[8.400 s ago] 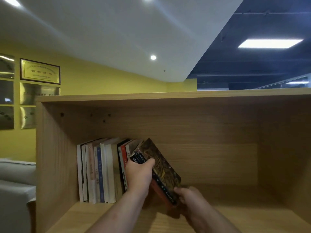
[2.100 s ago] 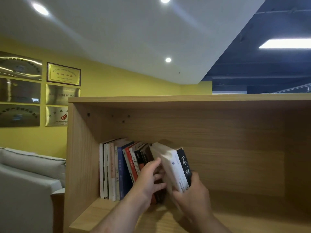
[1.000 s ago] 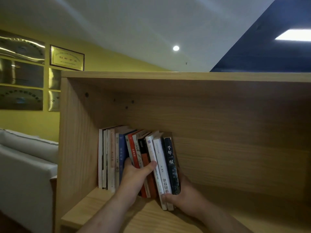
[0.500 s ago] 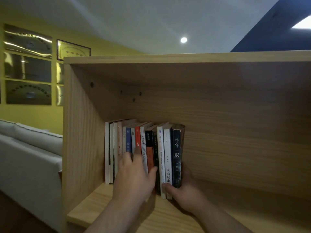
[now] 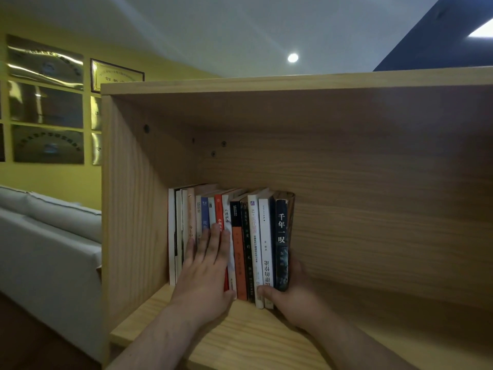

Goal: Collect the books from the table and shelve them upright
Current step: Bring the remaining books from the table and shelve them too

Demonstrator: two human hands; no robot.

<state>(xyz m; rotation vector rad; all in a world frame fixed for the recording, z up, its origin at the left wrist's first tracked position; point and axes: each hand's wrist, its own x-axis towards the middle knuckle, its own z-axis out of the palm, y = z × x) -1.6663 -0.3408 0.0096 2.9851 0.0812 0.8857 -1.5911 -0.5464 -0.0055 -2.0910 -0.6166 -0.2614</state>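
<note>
A row of several books [image 5: 240, 236] stands upright at the left end of a wooden shelf [image 5: 240, 340]. My left hand [image 5: 206, 273] lies flat, fingers spread, against the spines in the middle of the row. My right hand [image 5: 293, 297] cups the lower right end of the row, thumb on the front of a white book [image 5: 265, 236], fingers behind the dark blue book [image 5: 282, 231] at the far right. The books stand nearly straight, pressed together.
The shelf's left wall [image 5: 128, 222] stands just left of the row. To the right of the books the shelf board runs on bare. A white sofa [image 5: 48, 249] sits left of the bookcase, under framed plaques [image 5: 48, 102] on a yellow wall.
The leaning books have been pushed upright and squared against the row. My left hand has flattened against the spines, and my right hand has stayed at the row's right end.
</note>
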